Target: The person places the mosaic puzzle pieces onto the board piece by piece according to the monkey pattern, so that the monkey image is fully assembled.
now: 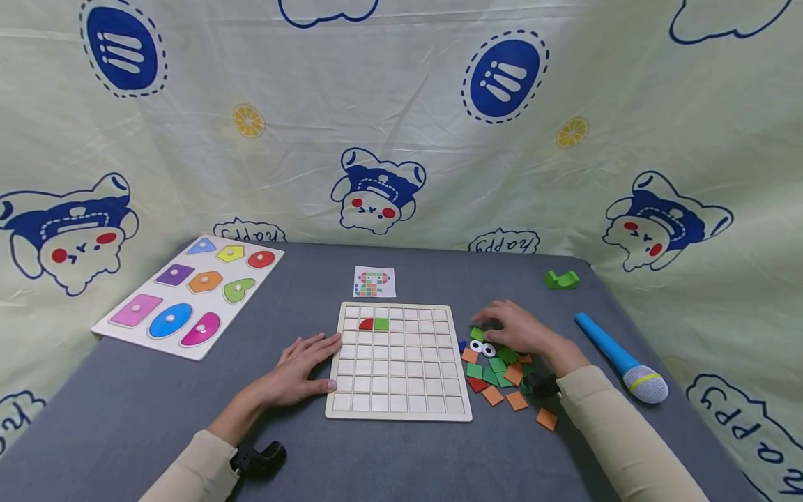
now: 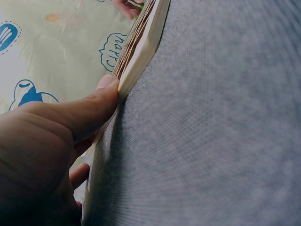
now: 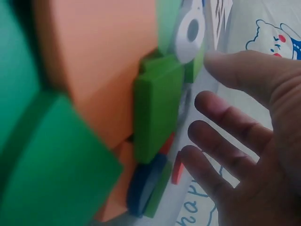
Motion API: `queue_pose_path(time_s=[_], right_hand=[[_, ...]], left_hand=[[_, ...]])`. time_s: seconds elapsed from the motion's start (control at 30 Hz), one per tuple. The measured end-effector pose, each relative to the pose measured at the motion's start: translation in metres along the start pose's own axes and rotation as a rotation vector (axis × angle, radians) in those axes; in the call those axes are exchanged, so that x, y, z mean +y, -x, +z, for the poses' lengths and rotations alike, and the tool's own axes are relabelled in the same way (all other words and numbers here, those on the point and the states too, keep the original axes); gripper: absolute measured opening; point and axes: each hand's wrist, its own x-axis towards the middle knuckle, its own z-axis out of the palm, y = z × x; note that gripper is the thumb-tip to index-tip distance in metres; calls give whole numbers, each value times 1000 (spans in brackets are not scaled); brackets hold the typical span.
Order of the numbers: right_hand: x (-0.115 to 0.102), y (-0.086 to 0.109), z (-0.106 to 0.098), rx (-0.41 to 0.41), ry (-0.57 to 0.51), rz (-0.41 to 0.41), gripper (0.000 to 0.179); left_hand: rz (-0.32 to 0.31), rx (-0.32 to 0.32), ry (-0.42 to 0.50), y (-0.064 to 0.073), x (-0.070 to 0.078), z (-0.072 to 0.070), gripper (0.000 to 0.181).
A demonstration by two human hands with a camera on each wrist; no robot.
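Note:
A wooden grid board (image 1: 401, 383) lies in front of me, with a red quarter-round piece (image 1: 366, 324) and a green square piece (image 1: 380, 324) side by side in its second row. My left hand (image 1: 297, 373) rests against the board's left edge, fingers extended; the left wrist view shows the thumb (image 2: 101, 96) touching the rim. Right of the board, my right hand (image 1: 517, 328) hovers over a heap of coloured pieces (image 1: 498, 364). In the right wrist view its fingers (image 3: 211, 141) are parted and hold nothing, the thumb tip close to a green piece (image 3: 195, 68).
A small pattern card (image 1: 374, 282) lies behind the board. At the left is a knobbed shape puzzle (image 1: 194, 296). A blue toy microphone (image 1: 621, 359) lies beside my right forearm, and a green curved block (image 1: 561, 280) sits at the back right. Loose orange squares (image 1: 546, 419) lie near the heap.

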Motion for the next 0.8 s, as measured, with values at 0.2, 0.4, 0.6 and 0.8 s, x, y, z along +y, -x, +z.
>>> queue_pose_path(time_s=[0.2,0.4,0.6,0.8], right_hand=[[5,-1,2,-19,17,-10,33],[5,-2,3,-35,24,-33,35],[7,0,5,-26,28,-13,30],[8,1,7,-2,15,8,26]], left_hand=[[-5,-6,3,0,0,0,73],[-14,-7,0,-1,0,0,74],[-14,-6,-5,-1,-1,1,74],[-20,-5,-3,-1,-1,1,74]])
